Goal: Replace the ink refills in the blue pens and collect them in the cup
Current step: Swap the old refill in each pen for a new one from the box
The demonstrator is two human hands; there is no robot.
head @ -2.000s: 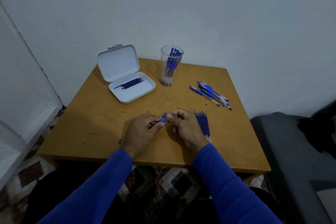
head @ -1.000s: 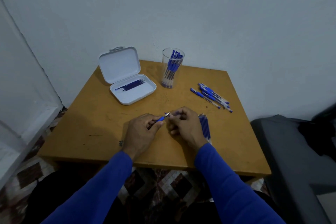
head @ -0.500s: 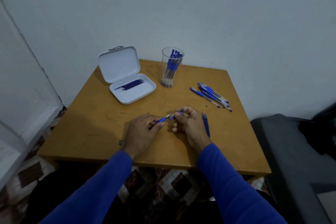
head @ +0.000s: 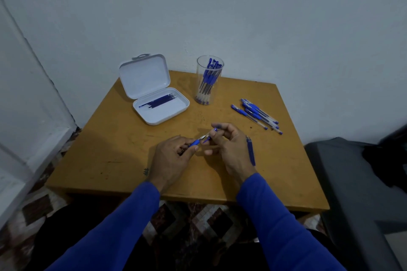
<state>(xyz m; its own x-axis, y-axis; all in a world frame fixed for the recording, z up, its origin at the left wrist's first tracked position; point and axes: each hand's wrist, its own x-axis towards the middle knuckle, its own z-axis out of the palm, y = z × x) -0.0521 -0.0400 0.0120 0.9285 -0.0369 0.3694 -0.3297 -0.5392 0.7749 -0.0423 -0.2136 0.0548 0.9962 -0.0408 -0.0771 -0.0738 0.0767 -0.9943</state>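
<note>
Lying in the open white case (head: 161, 109) at far left are several dark refills (head: 158, 103). Nearer, the left hand (head: 170, 161) is pinching a blue pen (head: 195, 143) at its grip, while the right hand (head: 229, 145) is pinching a small part at its tip. Behind, the cup (head: 209, 80) is already holding finished pens; a loose pile (head: 256, 114) is apparently still waiting, so I judge the job roughly half done.

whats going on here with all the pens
A person is working on a blue pen over the table: the left hand grips its barrel, the right hand pinches a small part at its tip. Finished-looking pens stand in the cup; more pens lie loose nearby.
</note>
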